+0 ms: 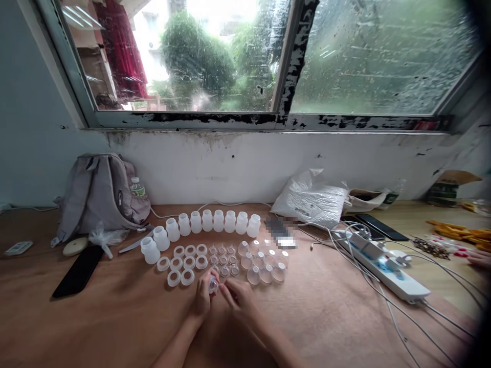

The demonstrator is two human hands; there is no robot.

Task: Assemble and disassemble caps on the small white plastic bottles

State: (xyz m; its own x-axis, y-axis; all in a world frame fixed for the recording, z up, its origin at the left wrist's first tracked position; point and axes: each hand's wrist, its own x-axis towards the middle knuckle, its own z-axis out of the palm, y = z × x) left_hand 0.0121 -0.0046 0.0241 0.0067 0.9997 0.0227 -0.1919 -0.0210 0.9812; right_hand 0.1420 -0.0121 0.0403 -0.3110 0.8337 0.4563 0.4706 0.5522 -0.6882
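At lower centre, the left hand [202, 299] and right hand [238, 296] share a narrow grip on a small clear plastic piece [213, 286], mostly hidden by fingers; its shape is unclear.

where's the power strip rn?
Head view, right side of the table: the white power strip lies diagonally among white cables, in front of the plastic bag.

On the brown surface [115, 317], the left hand [201, 299] and right hand [240, 299] meet around a small clear nipple piece [213, 286]. Beyond them lie white rings [184, 263], clear caps [263, 263] and a curved row of white bottles [207, 222]. A grey backpack [97, 191] leans at the wall, a power strip [383, 266] at right.
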